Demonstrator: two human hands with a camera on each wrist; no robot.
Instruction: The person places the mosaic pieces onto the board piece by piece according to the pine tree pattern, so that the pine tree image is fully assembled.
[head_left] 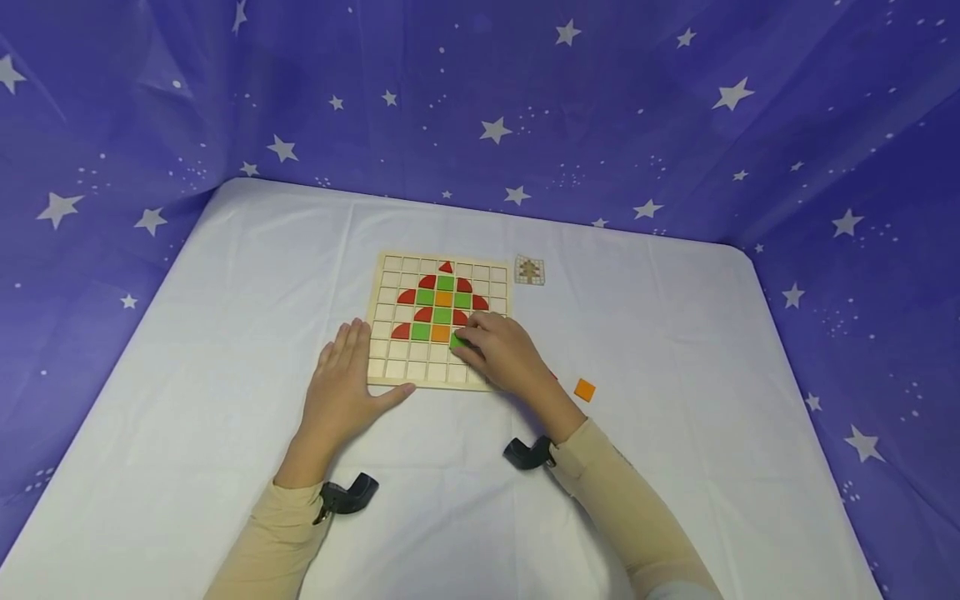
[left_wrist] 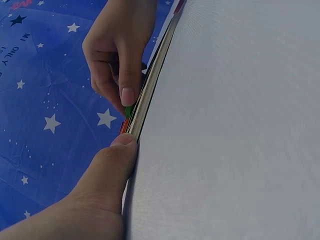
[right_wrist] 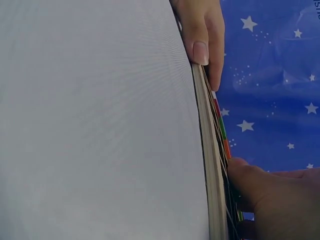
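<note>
A light wooden grid board (head_left: 397,371) lies on the table, with red curved pieces, green squares and orange squares set in a stepped tree shape under a red triangle (head_left: 446,267). My left hand (head_left: 341,387) rests along the board's left edge, fingers straight and thumb spread onto the near edge. Between thumb and fingers my right hand (head_left: 504,352) pinches a green square tile (head_left: 456,342), held at the cell right of the lower orange square (head_left: 440,333). In the left wrist view, that green tile (left_wrist: 128,111) shows under the right thumb. The right hand hides the board's lower right part.
A small card (head_left: 530,271) with a printed grid pattern lies by the board's upper right corner. To the right sits a loose orange square (head_left: 585,390), and a red piece (head_left: 553,376) peeks out beside the right wrist. Starry blue cloth (head_left: 495,100) hangs behind the white table.
</note>
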